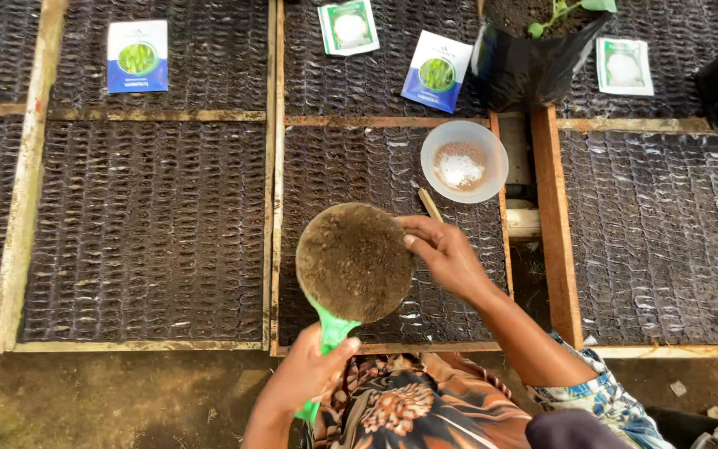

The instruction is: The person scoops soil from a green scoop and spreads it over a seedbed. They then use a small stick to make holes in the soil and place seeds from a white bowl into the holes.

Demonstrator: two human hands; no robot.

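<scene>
A person's left hand [307,370] is closed around the green plastic handle of a round sieve heaped with brown soil [354,262], held over a wood-framed bed of black seedling cells [392,175]. The right hand [445,254], fingers half-curled, touches its rim. Best kept level and steadied; handle points toward the person, long axis running near-far.
</scene>
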